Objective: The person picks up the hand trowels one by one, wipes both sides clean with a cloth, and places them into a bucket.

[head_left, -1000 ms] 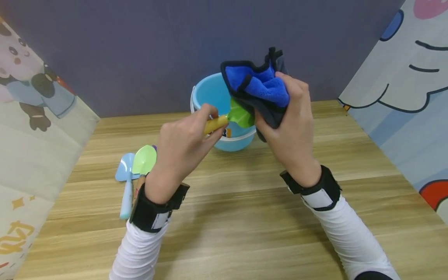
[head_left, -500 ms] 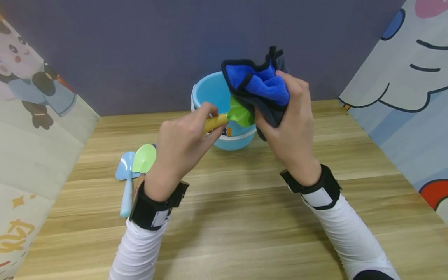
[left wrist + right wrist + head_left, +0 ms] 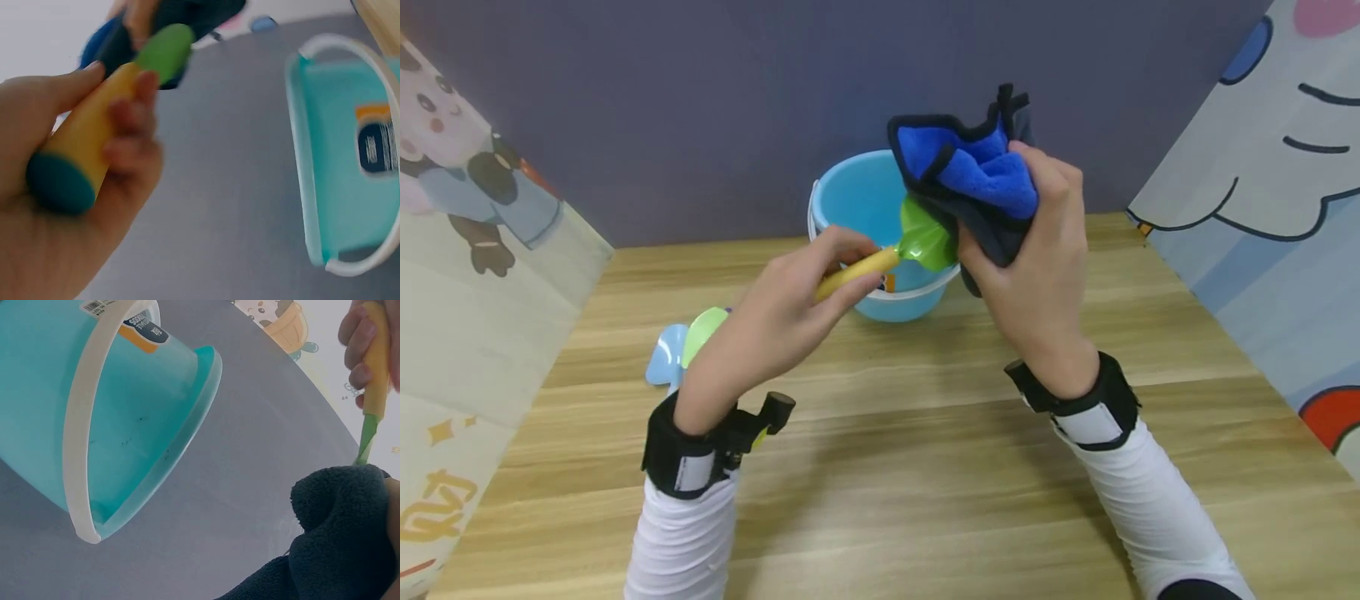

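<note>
Grip of the left hand [image 3: 782, 312] is closed on the yellow-handled green plastic toy shovel [image 3: 895, 250] at centre frame; the right hand [image 3: 1030, 258] clutches a blue-and-grey microfibre cloth [image 3: 977, 179] against its blade, before a light-blue plastic bucket [image 3: 850, 200] on the counter [image 3: 925, 467]. From the left wrist, the handle [image 3: 94, 137] is seen wrapped by fingers. From the right wrist, the cloth [image 3: 337, 537] fills the lower right.

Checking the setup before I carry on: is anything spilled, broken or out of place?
Nothing stands out. The left hand grips the green toy shovel, the right hand holds the blue cloth against it, and the blue bucket stands upright behind.
</note>
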Motion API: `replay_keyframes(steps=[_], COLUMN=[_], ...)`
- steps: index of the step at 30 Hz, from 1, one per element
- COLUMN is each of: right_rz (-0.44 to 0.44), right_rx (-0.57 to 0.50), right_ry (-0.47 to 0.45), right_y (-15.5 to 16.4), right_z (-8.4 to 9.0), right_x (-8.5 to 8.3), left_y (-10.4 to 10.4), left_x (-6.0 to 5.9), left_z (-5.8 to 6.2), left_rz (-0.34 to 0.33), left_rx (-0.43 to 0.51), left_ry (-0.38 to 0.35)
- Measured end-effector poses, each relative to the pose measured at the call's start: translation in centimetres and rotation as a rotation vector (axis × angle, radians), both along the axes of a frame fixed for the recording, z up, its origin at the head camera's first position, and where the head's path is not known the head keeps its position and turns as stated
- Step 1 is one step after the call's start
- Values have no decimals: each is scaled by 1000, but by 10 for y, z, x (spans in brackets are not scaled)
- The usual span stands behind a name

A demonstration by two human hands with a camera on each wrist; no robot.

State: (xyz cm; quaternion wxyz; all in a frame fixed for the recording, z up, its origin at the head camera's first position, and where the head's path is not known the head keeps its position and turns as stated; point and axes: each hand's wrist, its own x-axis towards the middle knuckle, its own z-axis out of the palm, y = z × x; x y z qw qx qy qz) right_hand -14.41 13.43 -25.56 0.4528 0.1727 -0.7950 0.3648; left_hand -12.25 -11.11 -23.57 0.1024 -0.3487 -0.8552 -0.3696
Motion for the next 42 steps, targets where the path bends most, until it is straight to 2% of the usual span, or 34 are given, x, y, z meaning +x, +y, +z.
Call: replay_keyframes(steps=[3,4,6,8,13,16,18,21,24,28,31,33,37,42], right_rz=[-17,-22,-25,-26,-12,2,6,-3,-17,-37,-42,-36,-23,-16], right_rx=[4,6,7,5,12,34,43,25,-4,-11,14,26,28,49], right_ry=[10,9,10,4,-6,-10,-6,5,11,11,9,2,1,-3], right_y=[4,5,7,8,9,7,7,9,13,17,16,15,11,8], right_z=[3,4,4,5,6,5,5,8,9,9,8,7,8,8], right_x=[0,0,1,2,2,1,0,0,1,2,3,3,3,2], left_y=[-7,-10,-14,-15,-16,-14,-10,-1,9,24,33,37,45,48], left_x=[0,1,1,1,0,-4,-12,-34,-60,-91,-105,-107,-103,-98], left_z=[5,6,7,8,7,10,14,17,13,0,-12,-18,-24,-25], left_rz=[-89,-97,-92,-51,102,178,206,221,214,153,106,93,77,95], left_rx=[-15,-20,-12,23,143,155,142,101,8,-164,-264,-312,-377,-365], left_ry=[-148,-173,-167,-108,88,195,271,341,292,110,4,-39,-120,-140])
